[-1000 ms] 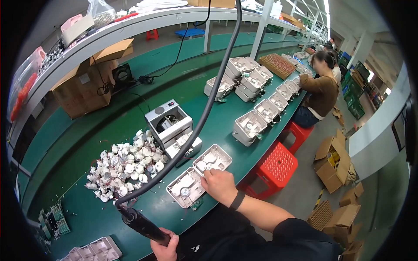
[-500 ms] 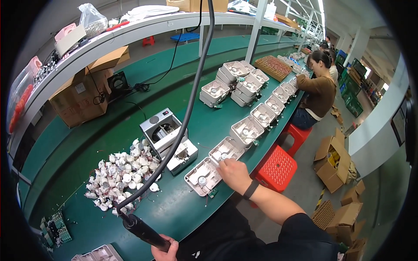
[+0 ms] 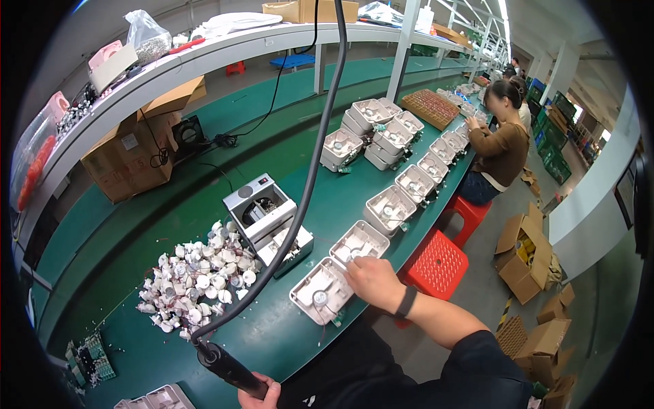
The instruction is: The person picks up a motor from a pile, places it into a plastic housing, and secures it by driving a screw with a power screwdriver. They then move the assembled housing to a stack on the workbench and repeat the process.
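Note:
My right hand (image 3: 372, 281) rests on the edge of a white plastic housing (image 3: 319, 293) that lies open side up on the green bench, fingers touching its rim. A second white housing (image 3: 359, 242) lies just beyond it. My left hand (image 3: 260, 394) grips the black handle of an electric screwdriver (image 3: 228, 366) at the lower edge; its thick black cable (image 3: 306, 184) runs up out of the top of the view. A heap of small white round parts (image 3: 194, 279) lies to the left.
A small grey machine box (image 3: 259, 206) stands behind the heap. More white housings (image 3: 398, 184) line the green bench (image 3: 272, 334) toward a seated person (image 3: 501, 146). Red stools (image 3: 443, 262) and cardboard boxes (image 3: 528, 252) stand on the floor at right. Shelf with boxes (image 3: 139, 153) at left.
The view has shifted, and the housings have slid toward the middle. My right hand stays on the nearest housing. The left hand still holds the screwdriver.

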